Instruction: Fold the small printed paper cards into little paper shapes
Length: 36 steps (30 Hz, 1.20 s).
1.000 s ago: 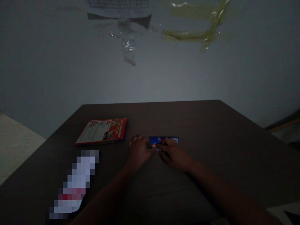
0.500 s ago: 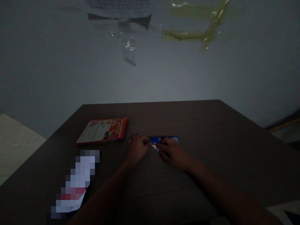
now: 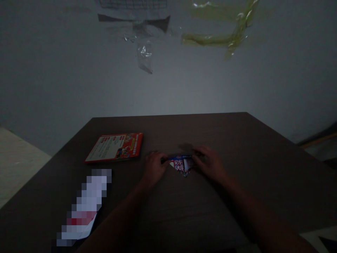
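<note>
A small folded piece of printed paper [image 3: 179,165], blue, red and white with large white characters, lies between my hands on the dark table. Its lower side comes to a point towards me. My left hand [image 3: 156,168] pinches the left corner, thumb and fingers closed on it. At the right end, my right hand [image 3: 211,163] grips the paper's edge between thumb and index finger. The fingertips partly cover both ends of the paper.
A red printed booklet or flat pack [image 3: 130,146] rests at the left of the brown table [image 3: 210,130]. Nearer me lies a pixelated pale item [image 3: 91,200], possibly a phone. Behind the table stands a grey wall [image 3: 171,91] with tape remnants.
My right hand has moved right, off the middle of the paper to its right end. The paper's visible shape has changed from a blue strip to a downward-pointing printed flap. My left hand stays put.
</note>
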Each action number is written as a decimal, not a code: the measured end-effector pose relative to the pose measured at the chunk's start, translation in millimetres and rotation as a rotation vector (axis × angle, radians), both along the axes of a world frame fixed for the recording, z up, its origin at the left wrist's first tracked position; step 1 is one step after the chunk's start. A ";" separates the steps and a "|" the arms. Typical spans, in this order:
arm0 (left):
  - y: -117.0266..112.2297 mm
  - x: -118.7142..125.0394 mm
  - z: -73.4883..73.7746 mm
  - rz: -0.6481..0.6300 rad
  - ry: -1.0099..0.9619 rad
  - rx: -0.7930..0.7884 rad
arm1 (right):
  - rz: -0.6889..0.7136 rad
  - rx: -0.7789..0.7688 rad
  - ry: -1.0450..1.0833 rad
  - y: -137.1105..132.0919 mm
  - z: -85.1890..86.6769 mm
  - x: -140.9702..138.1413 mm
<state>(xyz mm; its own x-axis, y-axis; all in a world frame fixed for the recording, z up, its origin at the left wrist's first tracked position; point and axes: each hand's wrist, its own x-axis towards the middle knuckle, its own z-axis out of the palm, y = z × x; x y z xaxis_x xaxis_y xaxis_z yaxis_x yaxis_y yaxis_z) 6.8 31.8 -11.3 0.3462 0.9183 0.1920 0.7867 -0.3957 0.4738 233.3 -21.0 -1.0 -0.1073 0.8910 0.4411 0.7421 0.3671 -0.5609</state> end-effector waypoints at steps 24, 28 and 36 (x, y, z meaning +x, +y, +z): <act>-40.7 23.8 11.3 -0.435 0.145 0.232 | 0.111 -0.431 0.493 10.4 -14.0 -5.3; -38.4 22.9 7.7 -0.464 0.176 0.206 | 0.177 -0.431 0.358 7.2 -13.6 -6.7; -38.3 23.6 5.8 -0.412 0.067 0.132 | 0.281 -0.387 0.226 1.5 -7.5 12.0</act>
<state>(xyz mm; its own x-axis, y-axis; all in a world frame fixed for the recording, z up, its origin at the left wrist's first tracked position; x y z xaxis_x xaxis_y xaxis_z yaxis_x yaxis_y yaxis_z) 30.4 -6.5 -5.5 0.6944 0.6699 0.2628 0.5777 -0.7367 0.3515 245.3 -19.5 -8.5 -0.3060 0.9437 0.1253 0.4893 0.2688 -0.8297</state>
